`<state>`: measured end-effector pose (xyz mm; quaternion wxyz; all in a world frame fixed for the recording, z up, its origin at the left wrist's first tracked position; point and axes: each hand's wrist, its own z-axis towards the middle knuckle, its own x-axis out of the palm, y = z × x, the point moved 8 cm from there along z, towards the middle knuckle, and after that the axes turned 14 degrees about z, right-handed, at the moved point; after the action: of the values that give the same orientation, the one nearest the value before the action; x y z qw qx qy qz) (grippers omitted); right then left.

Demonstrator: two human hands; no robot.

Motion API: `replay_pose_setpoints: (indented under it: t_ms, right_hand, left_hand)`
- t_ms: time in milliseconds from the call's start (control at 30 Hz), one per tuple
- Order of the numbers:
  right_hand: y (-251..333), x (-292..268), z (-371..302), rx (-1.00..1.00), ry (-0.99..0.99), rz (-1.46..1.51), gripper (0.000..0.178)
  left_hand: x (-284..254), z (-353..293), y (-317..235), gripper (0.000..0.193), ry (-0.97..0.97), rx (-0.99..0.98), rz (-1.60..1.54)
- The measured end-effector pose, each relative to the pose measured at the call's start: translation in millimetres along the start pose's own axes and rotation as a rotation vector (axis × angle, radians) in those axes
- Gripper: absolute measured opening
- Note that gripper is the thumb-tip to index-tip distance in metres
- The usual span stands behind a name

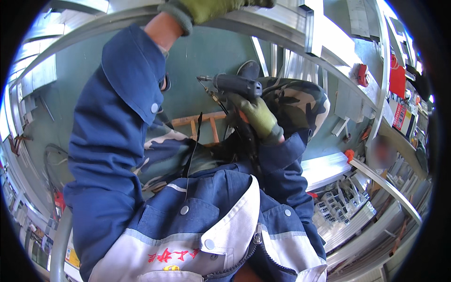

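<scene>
At the top edge my left hand (202, 10), in a green work glove with a grey cuff, lies over a long silvery metal profile (270, 18). Its fingers stretch out to the right along the profile, partly cut off by the picture's edge. My right hand (257, 116), gloved the same way, is wrapped round the handle of a black power drill (235, 84) above my right thigh. The drill's narrow tip points left, apart from the profile. A thin brass-coloured piece (213, 96) hangs below the tip; I cannot make out what it is.
Between my legs, clad in camouflage trousers, is a wooden frame (199, 121) on the green floor (197, 56). A red tape measure-like object (363, 75) sits on the bench at right. Racks of metal profiles (329, 169) and cut pieces (338, 204) stand at lower right.
</scene>
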<state>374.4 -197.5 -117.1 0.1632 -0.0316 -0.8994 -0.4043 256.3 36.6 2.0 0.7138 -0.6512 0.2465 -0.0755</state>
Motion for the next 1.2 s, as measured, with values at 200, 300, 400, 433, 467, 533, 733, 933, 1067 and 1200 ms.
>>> replay_pose_setpoints:
  t_ms: [200, 300, 400, 433, 467, 533, 733, 933, 1067, 1200]
  right_hand:
    - [43.6, -10.7, -58.6, -0.014, -0.191, 0.128, 0.038]
    - [91.9, -1.9, -99.8, -0.084, -0.242, 0.246, 0.041]
    - [120.4, -7.7, -132.6, -0.219, -0.352, 0.35, 0.043]
    - [130.6, -9.7, -137.7, -0.236, -0.368, 0.341, 0.043]
    - [140.9, -12.0, -142.8, -0.252, -0.383, 0.331, 0.043]
    - [153.4, -19.6, -148.9, -0.222, -0.377, 0.304, 0.043]
    - [164.9, -24.2, -132.7, -0.247, -0.448, 0.385, 0.045]
    - [167.9, -33.7, -114.2, -0.261, -0.367, 0.364, 0.035]
    - [171.8, -29.2, -104.0, -0.285, -0.275, 0.366, 0.035]
    - [173.2, -27.5, -98.9, -0.344, -0.218, 0.374, 0.035]
  left_hand:
    - [1.9, -1.9, 6.5, 0.032, 0.037, -0.083, -0.084]
    - [0.9, -0.1, 4.5, 0.038, 0.01, -0.013, 0.073]
    - [-2.9, 1.8, 1.3, 0.046, -0.051, 0.112, 0.23]
    - [-3.2, 0.8, 4.0, 0.045, -0.044, 0.091, 0.171]
    - [-3.9, -0.5, 7.0, 0.044, -0.037, 0.069, 0.112]
    - [-2.3, -2.2, 7.7, 0.041, -0.028, 0.001, 0.048]
    - [2.8, -8.0, -4.3, 0.04, -0.039, -0.03, -0.052]
    - [0.9, -9.4, -0.8, 0.047, -0.024, -0.081, -0.014]
    - [-1.4, -9.5, -3.8, 0.045, -0.037, -0.028, 0.024]
    - [-1.7, -10.2, -4.8, 0.046, -0.04, -0.041, 0.05]
